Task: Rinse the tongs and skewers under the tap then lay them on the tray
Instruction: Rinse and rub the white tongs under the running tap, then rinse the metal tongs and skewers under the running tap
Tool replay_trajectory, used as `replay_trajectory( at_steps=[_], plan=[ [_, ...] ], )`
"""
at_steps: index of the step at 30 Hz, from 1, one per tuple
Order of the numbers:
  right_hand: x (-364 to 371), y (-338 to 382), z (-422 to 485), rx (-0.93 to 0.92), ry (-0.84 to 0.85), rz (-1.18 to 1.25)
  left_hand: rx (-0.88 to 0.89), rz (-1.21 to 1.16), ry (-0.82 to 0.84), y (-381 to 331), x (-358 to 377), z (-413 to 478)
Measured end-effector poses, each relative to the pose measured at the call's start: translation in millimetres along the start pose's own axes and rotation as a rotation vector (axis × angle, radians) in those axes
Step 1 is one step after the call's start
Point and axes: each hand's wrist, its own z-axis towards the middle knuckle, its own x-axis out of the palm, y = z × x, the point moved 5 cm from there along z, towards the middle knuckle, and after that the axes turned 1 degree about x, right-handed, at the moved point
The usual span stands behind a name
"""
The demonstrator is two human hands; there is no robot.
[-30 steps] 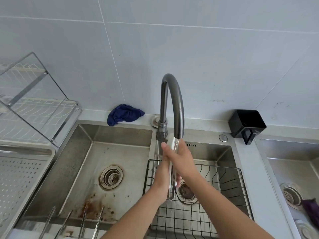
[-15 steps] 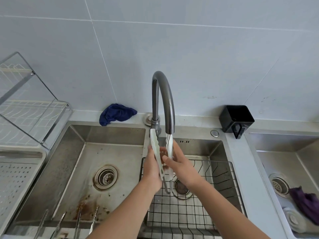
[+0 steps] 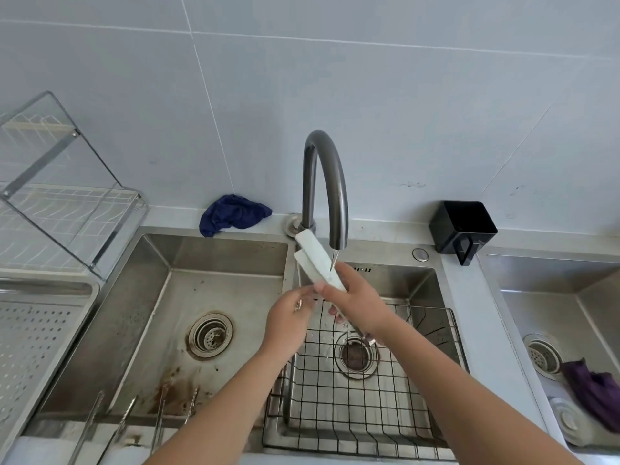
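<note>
Two bare hands meet beneath a curved grey tap (image 3: 324, 182), where a thin stream of water falls onto white-tipped tongs (image 3: 317, 260). The right hand (image 3: 357, 302) is clenched around the tongs' middle, their pale ends angled up past the spout and away from the wrist. The left hand (image 3: 288, 322), just beside it, has fingers loosely curled and touching the tongs' lower part; whether it grips is unclear. Below both hands sits a black wire basket (image 3: 362, 411) in the steel sink basin (image 3: 419, 283). Several metal skewers (image 3: 141, 421) lie near the left forearm, at the neighbouring basin's front edge. Farther off to the left stands a perforated steel tray (image 3: 37, 337).
</note>
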Motion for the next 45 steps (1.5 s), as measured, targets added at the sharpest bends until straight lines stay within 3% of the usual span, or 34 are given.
replay_trajectory(
  at_steps=[2, 5, 8, 12, 20, 25, 36, 45],
  plan=[
    [1, -1, -5, -0.062, -0.01, -0.215, 0.197, 0.396, 0.024, 16, 1, -11],
    [-1, -4, -15, -0.142, -0.057, -0.324, 0.328, 0.744, 0.138, 50, 15, -28],
    [-15, -21, -36, -0.14, -0.166, -0.344, 0.334, 0.948, 0.205, 77, 20, -40],
    [-45, -75, -78, 0.003, -0.306, -0.481, 0.372, 1.107, 0.254, 95, 19, -46],
    [-57, -149, -111, 0.353, -0.238, -0.897, 0.394, 1.159, 0.193, 89, 22, -51],
    [-48, -160, -107, 0.437, -0.244, -0.983, 0.383, 1.198, 0.191, 88, 21, -51],
    [0, -133, -97, 0.156, -0.218, -0.973, 0.403, 1.188, 0.158, 86, 16, -67],
    [57, -135, -93, 0.066, -0.155, -0.901, 0.329, 1.106, 0.07, 94, -2, -92]
  ],
)
